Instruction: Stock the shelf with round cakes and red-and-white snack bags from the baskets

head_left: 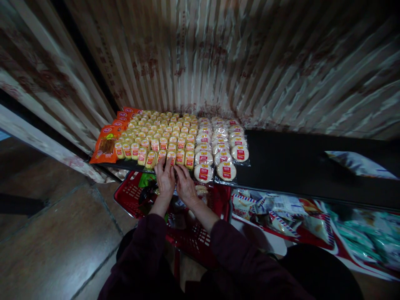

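Both hands meet at the front row of small yellow wrapped cakes (180, 156) on the black shelf. My left hand (165, 180) has its fingertips closed against a wrapped cake (171, 156) in that row. Close beside it, my right hand (185, 183) has bent fingers at the lower edge of the same cake. The fingers partly cover the packs' lower ends. To the right stand rows of round white wrapped biscuits (203, 173) with red labels. Orange snack packets (105, 143) lie at the left end.
A red shopping basket (128, 196) with mixed packets sits below the shelf's front edge. The black shelf (281, 162) runs right, with a pale triangular piece (359, 163) on it. Lower bins hold striped packets (284, 212) and teal packets (362, 237). A pleated patterned covering (193, 62) hangs behind.
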Motion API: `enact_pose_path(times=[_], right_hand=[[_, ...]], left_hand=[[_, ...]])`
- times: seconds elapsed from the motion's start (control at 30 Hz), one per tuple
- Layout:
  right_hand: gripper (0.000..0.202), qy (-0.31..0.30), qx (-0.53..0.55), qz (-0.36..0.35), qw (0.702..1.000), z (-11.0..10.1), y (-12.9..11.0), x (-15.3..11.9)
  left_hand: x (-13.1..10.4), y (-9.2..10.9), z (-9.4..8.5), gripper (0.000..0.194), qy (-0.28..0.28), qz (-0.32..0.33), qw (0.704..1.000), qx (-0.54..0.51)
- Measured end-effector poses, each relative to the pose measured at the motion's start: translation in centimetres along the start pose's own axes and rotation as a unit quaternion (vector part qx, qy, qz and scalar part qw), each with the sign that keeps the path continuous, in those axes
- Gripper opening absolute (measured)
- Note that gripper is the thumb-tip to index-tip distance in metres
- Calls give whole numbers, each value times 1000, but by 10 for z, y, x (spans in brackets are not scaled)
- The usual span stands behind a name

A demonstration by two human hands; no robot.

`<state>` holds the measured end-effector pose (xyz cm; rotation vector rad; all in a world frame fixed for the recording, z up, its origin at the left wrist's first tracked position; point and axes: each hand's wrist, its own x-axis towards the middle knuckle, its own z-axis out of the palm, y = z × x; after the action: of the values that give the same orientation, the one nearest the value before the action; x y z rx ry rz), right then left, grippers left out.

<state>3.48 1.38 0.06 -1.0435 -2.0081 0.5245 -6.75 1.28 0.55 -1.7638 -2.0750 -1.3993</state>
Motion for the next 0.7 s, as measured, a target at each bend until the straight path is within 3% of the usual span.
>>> enact_pose_path(times=[0.17,0.33,0.47,0.53,0.6,0.63,0.7], right_hand=[[54,-13,4,21,1000,-6,-6,-4],[55,-28,5,31,999,-7,-5,-25],[49,-29,24,33,999,0,-1,-46],[46,-37,24,69,997,6,3,-55],[40,-66,14,137,988,14,10,-64],[35,-92,11,180,979,19,14,-69],[23,-163,29,256,952,26,22,-79]], left_hand=[[-1,2,-8,34,-10,-4,1000,8],[-4,1,-21,32,-26,13,1000,-4],[-9,3,-32,29,-85,31,995,-28],[-13,4,-36,29,-166,29,985,-34],[-19,1,-37,28,-291,25,956,-26],[-24,-1,-37,29,-364,20,931,-10],[-35,-7,-32,30,-517,8,855,48]])
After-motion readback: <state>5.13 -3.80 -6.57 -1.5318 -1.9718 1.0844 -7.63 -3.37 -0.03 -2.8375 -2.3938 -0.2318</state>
